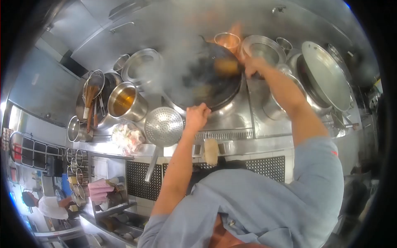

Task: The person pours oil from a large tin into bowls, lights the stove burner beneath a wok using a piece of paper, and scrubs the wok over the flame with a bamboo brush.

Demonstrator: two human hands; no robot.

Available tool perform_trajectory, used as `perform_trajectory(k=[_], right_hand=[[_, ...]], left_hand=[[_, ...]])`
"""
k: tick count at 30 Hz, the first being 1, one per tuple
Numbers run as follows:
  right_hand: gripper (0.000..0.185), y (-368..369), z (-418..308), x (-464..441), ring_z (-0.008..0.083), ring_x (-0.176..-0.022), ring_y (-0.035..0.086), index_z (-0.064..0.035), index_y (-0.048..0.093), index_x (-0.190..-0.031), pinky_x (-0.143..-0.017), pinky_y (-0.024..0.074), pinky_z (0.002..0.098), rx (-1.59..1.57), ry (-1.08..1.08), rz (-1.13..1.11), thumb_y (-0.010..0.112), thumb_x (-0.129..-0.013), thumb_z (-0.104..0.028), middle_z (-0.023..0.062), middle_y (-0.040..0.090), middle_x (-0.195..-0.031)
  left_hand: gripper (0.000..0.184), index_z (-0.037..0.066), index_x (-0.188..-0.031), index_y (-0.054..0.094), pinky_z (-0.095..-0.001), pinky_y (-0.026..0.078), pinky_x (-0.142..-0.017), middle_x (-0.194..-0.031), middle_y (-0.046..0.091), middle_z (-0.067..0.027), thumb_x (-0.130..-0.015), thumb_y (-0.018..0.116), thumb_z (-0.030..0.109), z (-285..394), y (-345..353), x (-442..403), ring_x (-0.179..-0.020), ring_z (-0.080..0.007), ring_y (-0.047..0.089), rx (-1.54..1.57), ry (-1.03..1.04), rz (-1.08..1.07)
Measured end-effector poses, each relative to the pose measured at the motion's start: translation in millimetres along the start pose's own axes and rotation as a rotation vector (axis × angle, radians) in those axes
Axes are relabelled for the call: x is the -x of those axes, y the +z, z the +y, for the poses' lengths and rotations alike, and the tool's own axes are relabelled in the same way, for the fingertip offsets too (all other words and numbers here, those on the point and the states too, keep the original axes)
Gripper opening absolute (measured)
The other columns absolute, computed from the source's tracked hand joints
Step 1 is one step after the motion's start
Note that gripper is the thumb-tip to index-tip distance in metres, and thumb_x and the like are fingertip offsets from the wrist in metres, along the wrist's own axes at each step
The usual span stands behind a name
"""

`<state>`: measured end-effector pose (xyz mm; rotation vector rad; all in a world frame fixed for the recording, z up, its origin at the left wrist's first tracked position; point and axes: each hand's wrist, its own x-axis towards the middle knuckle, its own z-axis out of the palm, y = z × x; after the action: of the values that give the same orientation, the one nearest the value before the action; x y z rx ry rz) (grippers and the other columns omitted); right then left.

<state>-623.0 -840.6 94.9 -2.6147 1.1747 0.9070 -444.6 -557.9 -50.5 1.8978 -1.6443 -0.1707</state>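
Note:
A dark, steaming wok (223, 89) sits on the burner in front of me. My left hand (197, 117) is closed at its near rim. Over the wok's right side, my right hand (254, 66) is closed, its fingers partly hidden. A motion-smeared orange-brown thing (227, 67) extends left from it into the wok; its kind cannot be made out. Steam hides much of the wok's left side. Left of my left hand lies a perforated strainer (164, 126), its long handle pointing toward me.
Flames rise behind the wok near a metal pot (227, 40). A pot of amber liquid (123, 101), a bag of pale contents (126, 138) and a wire strainer (96, 78) are left. A large tilted pan (326, 74) stands right. Another person (53, 207) is at far left.

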Motion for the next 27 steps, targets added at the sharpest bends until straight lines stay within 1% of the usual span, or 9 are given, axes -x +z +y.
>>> perform_trajectory(k=[2,4,8,12,15,18,22,24,27], right_hand=[[0.102,31.0,20.2,5.2,0.0389,-0.089,0.067,-0.0152,0.014,-0.153,-0.082,0.0528,0.0433,-0.301,0.207,0.635,0.069,-0.07,-0.034,0.0208,0.069,-0.101],[0.1,71.1,11.4,29.9,0.0405,-0.09,0.066,-0.0137,0.008,-0.153,-0.082,0.0522,0.0454,-0.637,0.257,0.775,0.065,-0.073,-0.035,0.0254,0.067,-0.102],[0.103,239.0,-53.3,74.8,0.0446,-0.098,0.063,-0.0166,0.001,-0.153,-0.083,0.0512,0.0489,-0.997,0.237,0.809,0.065,-0.075,-0.038,0.0294,0.064,-0.105],[0.106,321.9,-119.6,118.1,0.0422,-0.105,0.062,-0.0121,0.002,-0.153,-0.092,0.0477,0.0486,-0.799,0.529,0.217,0.068,-0.075,-0.041,0.0282,0.061,-0.117],[0.109,355.2,-119.8,106.3,0.0423,-0.109,0.06,-0.0074,0.003,-0.152,-0.094,0.047,0.0482,-0.741,0.502,0.236,0.07,-0.075,-0.047,0.0267,0.061,-0.119],[0.088,287.0,-114.8,155.2,0.0433,-0.119,0.053,0.0039,0.042,-0.137,-0.1,0.0419,0.0479,-0.618,0.38,0.271,0.065,-0.079,-0.058,0.0302,0.056,-0.125],[0.079,249.8,-14.0,197.1,0.0424,-0.12,0.052,0.0035,0.039,-0.14,-0.101,0.0414,0.0455,-0.354,0.416,1.138,0.066,-0.083,-0.045,0.0287,0.05,-0.132],[0.073,219.9,-17.1,223.7,0.0407,-0.114,0.056,0.0046,0.042,-0.136,-0.097,0.0429,0.0452,-0.424,0.708,0.856,0.065,-0.084,-0.04,0.0298,0.055,-0.124],[0.064,293.5,103.9,149.0,0.0366,-0.109,0.058,0.0049,0.044,-0.132,-0.094,0.0427,0.047,-0.978,0.613,0.314,0.062,-0.085,-0.034,0.0306,0.057,-0.118]], left_hand=[[0.015,0.011,-0.082,0.061,-0.0443,0.041,-0.08,-0.075,0.068,-0.0083,-0.086,0.064,0.025,-0.4,2.4,5.0,-0.079,-0.0309,0.063,-0.015,0.005,0.017],[0.015,0.011,-0.082,0.061,-0.0443,0.041,-0.08,-0.076,0.068,-0.0085,-0.086,0.064,0.026,2.7,5.4,2.6,-0.08,-0.0307,0.063,-0.03,0.01,0.025],[0.015,0.012,-0.086,0.062,-0.0437,0.041,-0.081,-0.08,0.068,-0.0081,-0.086,0.064,0.026,-2.2,2.5,3.3,-0.083,-0.0299,0.064,-0.062,-0.001,-0.009],[0.019,0.011,-0.09,0.062,-0.0435,0.043,-0.085,-0.083,0.068,-0.0086,-0.084,0.067,0.028,-10.6,7.3,-2.6,-0.082,-0.0292,0.066,0.029,0.049,0.004],[0.036,0.007,-0.112,0.061,-0.0454,0.039,-0.1,-0.124,0.055,-0.0174,-0.082,0.069,0.025,19.7,-8.3,10.6,-0.115,-0.0348,0.053,0.066,0.188,0.264],[0.038,0.004,-0.115,0.058,-0.0465,0.037,-0.104,-0.127,0.051,-0.02,-0.084,0.066,0.025,40.0,-32.2,58.4,-0.123,-0.0386,0.044,0.216,0.237,0.256],[0.035,0.004,-0.111,0.059,-0.0433,0.047,-0.087,-0.11,0.061,-0.0203,-0.089,0.062,0.031,24.1,-46.4,179.1,-0.101,-0.0355,0.06,0.422,-0.089,-0.134],[0.035,0.003,-0.105,0.059,-0.043,0.05,-0.078,-0.095,0.066,-0.0176,-0.089,0.061,0.034,-8.3,-24.2,254.3,-0.087,-0.0351,0.064,0.473,-0.245,-0.234],[0.034,0.003,-0.095,0.064,-0.0488,0.05,-0.078,-0.095,0.067,-0.022,-0.089,0.056,0.035,-57.5,-2.5,393.0,-0.091,-0.0404,0.063,0.212,-0.545,-0.387]])
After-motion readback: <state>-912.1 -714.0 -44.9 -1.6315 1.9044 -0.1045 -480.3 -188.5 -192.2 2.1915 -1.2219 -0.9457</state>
